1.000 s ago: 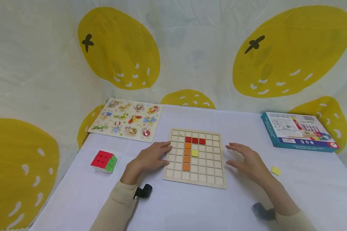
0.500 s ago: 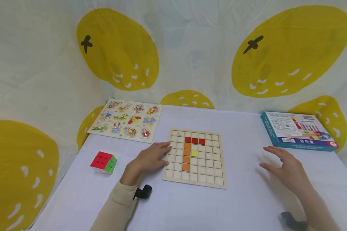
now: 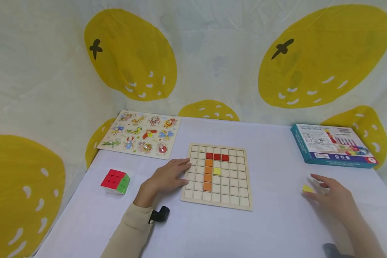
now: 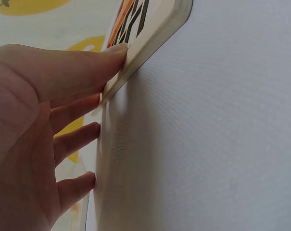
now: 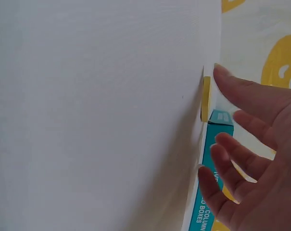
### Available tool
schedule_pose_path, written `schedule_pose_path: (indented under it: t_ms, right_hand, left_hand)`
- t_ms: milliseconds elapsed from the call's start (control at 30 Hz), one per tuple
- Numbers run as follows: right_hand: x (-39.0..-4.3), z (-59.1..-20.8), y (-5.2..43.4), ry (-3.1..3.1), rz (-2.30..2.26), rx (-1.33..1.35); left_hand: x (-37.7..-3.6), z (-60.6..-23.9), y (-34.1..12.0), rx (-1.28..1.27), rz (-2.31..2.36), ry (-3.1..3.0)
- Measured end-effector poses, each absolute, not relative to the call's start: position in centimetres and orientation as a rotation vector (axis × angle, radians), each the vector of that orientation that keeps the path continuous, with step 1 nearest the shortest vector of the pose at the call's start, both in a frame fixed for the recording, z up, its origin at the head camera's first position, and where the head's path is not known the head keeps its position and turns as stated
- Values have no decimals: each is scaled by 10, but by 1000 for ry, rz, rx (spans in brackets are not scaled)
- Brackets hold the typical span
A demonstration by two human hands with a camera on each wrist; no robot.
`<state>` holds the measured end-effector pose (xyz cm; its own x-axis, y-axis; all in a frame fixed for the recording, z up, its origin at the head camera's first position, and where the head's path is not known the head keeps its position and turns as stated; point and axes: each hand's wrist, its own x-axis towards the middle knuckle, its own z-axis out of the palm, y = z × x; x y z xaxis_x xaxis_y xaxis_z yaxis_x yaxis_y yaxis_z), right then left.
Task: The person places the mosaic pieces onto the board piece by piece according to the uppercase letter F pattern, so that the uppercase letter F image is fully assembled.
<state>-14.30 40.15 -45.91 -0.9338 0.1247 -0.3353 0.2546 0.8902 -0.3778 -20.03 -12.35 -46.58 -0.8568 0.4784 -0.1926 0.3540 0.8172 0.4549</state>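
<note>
A wooden grid board (image 3: pixel 216 204) lies in the middle of the white table in the head view. Set in its cells are three red tiles (image 3: pixel 217 157), a column of orange tiles (image 3: pixel 208 178) and one yellow tile (image 3: pixel 217 171). My left hand (image 3: pixel 167 175) rests at the board's left edge, the thumb touching its rim (image 4: pixel 155 38) in the left wrist view. Over a loose yellow tile (image 3: pixel 307 188) on the right, my right hand (image 3: pixel 335 197) spreads thumb and fingers. In the right wrist view that tile (image 5: pixel 206 98) stands apart from the fingers, lying on the tabletop.
A red, white and green puzzle cube (image 3: pixel 116 181) sits left of my left hand. Behind it lies a wooden insect puzzle (image 3: pixel 140 135). A teal-edged box (image 3: pixel 333 146) lies at the back right, beyond my right hand. A fruit-patterned cloth (image 3: pixel 213 64) hangs behind the table.
My right hand has moved away from the board's right side, rightward to the loose yellow tile, which it covered half a second ago. The left hand and the board have stayed put.
</note>
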Motion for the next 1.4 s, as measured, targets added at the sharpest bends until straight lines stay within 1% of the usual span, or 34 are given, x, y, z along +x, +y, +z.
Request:
schedule_pose_path:
  t_ms: [300, 733, 967, 1200, 1400]
  right_hand:
    - [-143, -463, 405, 2716, -574, 313]
    - [-145, -460, 397, 2708, -616, 308]
    - [-143, -458, 396, 2724, -683, 416]
    - [-139, -450, 391, 3004, -667, 299]
    - [-139, -441, 384, 3036, -670, 284]
  left_hand:
    - [-200, -465, -123, 633, 596, 2702]
    - [-200, -466, -124, 621, 608, 2702]
    - [-200, -465, -124, 630, 590, 2700]
    - [-199, -465, -125, 626, 593, 2703]
    - [-200, -465, -125, 629, 592, 2701]
